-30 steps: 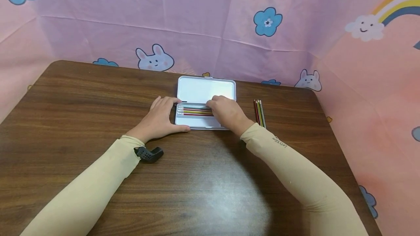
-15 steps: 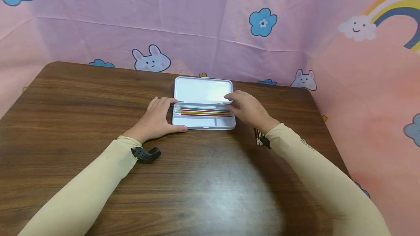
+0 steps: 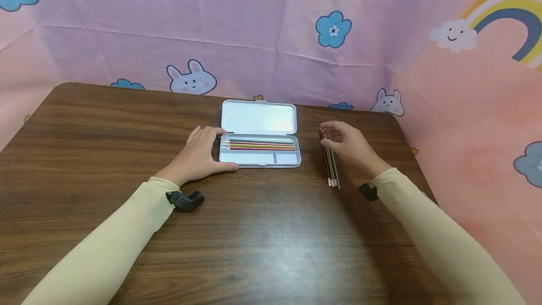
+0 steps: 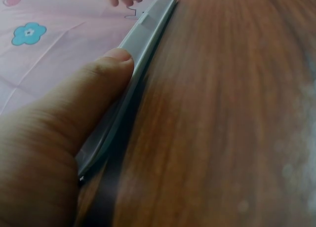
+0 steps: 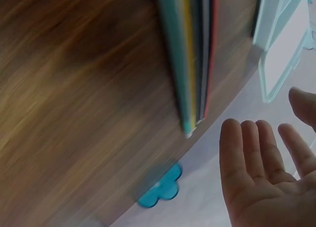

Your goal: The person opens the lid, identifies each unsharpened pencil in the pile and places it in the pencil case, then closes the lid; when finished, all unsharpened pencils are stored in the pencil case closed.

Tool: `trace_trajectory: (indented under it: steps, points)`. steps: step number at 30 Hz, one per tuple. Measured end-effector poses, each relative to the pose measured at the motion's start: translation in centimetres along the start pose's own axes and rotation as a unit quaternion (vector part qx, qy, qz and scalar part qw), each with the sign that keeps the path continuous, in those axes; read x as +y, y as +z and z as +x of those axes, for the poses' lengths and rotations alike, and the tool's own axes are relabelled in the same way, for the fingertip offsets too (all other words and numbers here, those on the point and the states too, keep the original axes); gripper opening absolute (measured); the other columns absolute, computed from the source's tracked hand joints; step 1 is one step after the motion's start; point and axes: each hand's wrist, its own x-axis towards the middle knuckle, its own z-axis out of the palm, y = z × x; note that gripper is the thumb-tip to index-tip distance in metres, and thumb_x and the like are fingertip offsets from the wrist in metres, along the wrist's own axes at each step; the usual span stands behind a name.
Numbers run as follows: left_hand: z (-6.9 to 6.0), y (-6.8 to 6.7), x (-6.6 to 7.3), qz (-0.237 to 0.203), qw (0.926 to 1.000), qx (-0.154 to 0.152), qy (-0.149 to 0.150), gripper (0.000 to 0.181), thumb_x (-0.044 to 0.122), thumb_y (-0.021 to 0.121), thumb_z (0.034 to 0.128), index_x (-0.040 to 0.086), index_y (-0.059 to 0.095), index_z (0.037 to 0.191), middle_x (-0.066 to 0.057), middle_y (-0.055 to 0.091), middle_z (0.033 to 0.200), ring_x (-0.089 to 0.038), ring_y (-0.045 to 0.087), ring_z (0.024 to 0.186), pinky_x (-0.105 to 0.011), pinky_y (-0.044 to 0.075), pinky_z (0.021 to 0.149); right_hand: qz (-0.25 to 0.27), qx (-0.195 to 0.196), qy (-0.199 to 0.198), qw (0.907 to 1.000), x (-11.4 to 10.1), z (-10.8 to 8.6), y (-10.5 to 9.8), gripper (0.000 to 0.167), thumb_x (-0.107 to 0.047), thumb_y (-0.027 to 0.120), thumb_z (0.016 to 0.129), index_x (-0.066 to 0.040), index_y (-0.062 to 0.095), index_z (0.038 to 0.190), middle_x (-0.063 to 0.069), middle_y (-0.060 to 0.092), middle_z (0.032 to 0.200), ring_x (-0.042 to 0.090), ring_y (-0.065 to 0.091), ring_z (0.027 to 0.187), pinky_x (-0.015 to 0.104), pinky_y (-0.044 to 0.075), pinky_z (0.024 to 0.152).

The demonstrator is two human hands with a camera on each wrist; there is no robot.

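A white pencil case [image 3: 247, 158] lies on the table with its lid [image 3: 259, 116] laid back. Several striped pencils [image 3: 264, 145] with white-tipped ends fill its rear compartment. My left hand [image 3: 192, 156] holds the case's left end, thumb along the front edge and fingers at the hinge side; in the left wrist view the thumb [image 4: 98, 84] presses that edge. To the right, several loose pencils [image 3: 329, 166] lie in a bundle pointing away from me. Just over their far end is my right hand [image 3: 351, 145], fingers loosely extended; the right wrist view shows nothing in it.
The front of the case has a long compartment and a small one [image 3: 288, 157] at its right, with no pencils in them. A brown wooden table [image 3: 254, 239] extends around everything. Patterned pink cloth [image 3: 245, 27] hangs behind and at the sides.
My right hand has left the case's pencil compartment and moved right to the loose pencils. My left hand stays at the case's left end. The head view has shifted slightly.
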Motion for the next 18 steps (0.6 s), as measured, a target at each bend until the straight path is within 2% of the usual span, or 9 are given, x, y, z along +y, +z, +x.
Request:
trace_trajectory:
  steps: [6,10,14,18]
  points:
    - [-0.1,-0.1,0.0,0.002,1.0,0.002,-0.001,0.107,0.075,0.079,0.0736,0.008,0.042,0.149,-0.013,0.048,0.148,-0.031,0.04,0.141,-0.054,0.007,0.127,-0.019,0.0,0.014,0.9997,1.6,-0.8,-0.9,0.045,-0.01,0.07,0.099,-0.001,0.058,0.141,0.022,0.064,0.131,0.038,0.064,0.118,0.051,0.053,0.102]
    - [-0.1,-0.1,0.2,0.003,1.0,0.001,-0.001,0.108,0.074,0.079,0.0735,0.008,0.042,0.15,-0.013,0.048,0.148,-0.031,0.04,0.141,-0.054,0.007,0.127,-0.033,-0.018,0.057,0.9977,2.3,-1.5,-1.5,0.046,-0.017,0.07,0.1,-0.002,0.058,0.141,0.021,0.067,0.129,0.036,0.067,0.115,0.051,0.056,0.095]
    - [-0.2,-0.1,0.3,0.001,1.0,-0.001,-0.003,0.107,0.073,0.079,0.0743,0.008,0.042,0.15,-0.013,0.047,0.149,-0.032,0.038,0.144,-0.053,0.006,0.127,-0.001,-0.037,0.109,0.9934,2.9,-2.2,-1.9,0.048,-0.018,0.071,0.1,-0.001,0.057,0.142,0.024,0.068,0.126,0.036,0.07,0.108,0.045,0.062,0.084]
    - [-0.2,-0.2,0.4,0.002,1.0,-0.002,-0.003,0.105,0.071,0.08,0.075,0.008,0.042,0.15,-0.013,0.047,0.149,-0.032,0.038,0.144,-0.054,0.006,0.127,0.049,-0.067,0.138,0.9869,3.2,-2.7,-1.8,0.051,-0.015,0.07,0.1,0.004,0.052,0.144,0.028,0.065,0.126,0.036,0.07,0.105,0.041,0.064,0.079]
